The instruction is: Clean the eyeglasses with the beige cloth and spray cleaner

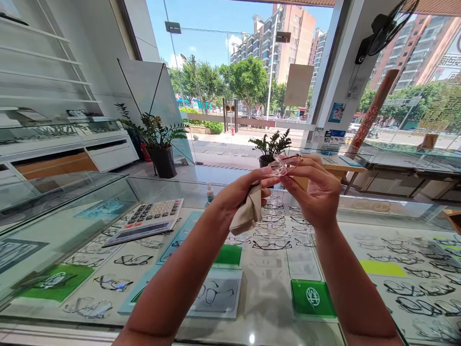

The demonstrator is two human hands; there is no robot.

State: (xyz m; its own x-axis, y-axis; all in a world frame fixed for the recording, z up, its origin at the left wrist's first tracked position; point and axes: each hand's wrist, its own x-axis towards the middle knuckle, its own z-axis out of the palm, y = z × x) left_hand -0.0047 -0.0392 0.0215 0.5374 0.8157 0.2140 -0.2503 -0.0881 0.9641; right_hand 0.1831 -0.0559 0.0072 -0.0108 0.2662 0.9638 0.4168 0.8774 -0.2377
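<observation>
A pair of eyeglasses (279, 166) with a clear, pinkish frame is held up in front of me, above the glass counter. My left hand (242, 193) pinches its near side between thumb and fingers. Bunched in that same palm is a beige cleaning cloth (248, 211), hanging down below the fingers. My right hand (317, 187) grips the other side of the eyeglasses near a folded temple, with its fingers closed. Parts of the lenses are hidden behind my fingertips.
The glass display counter (266, 307) holds rows of eyeglasses beneath its top. On it lie a large calculator (149, 218) and a small spray bottle (210, 192). Potted plants (162, 161) stand by the window, and a wall fan (387, 31) hangs at the upper right.
</observation>
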